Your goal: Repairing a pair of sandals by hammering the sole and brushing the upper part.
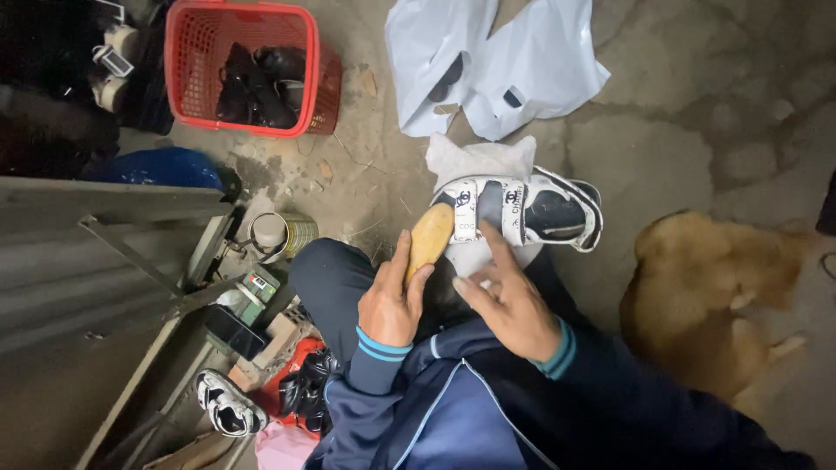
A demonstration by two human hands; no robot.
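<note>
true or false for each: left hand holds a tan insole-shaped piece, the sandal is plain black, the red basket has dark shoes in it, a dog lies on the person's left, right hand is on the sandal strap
1. The left hand holds a tan insole-shaped piece. True.
2. The sandal is plain black. False: it is white with dark trim and a dark footbed.
3. The red basket has dark shoes in it. True.
4. A dog lies on the person's left. False: the tan dog lies on the right.
5. The right hand has a finger reaching up to the sandal's strap. True, as far as the view shows.
</note>
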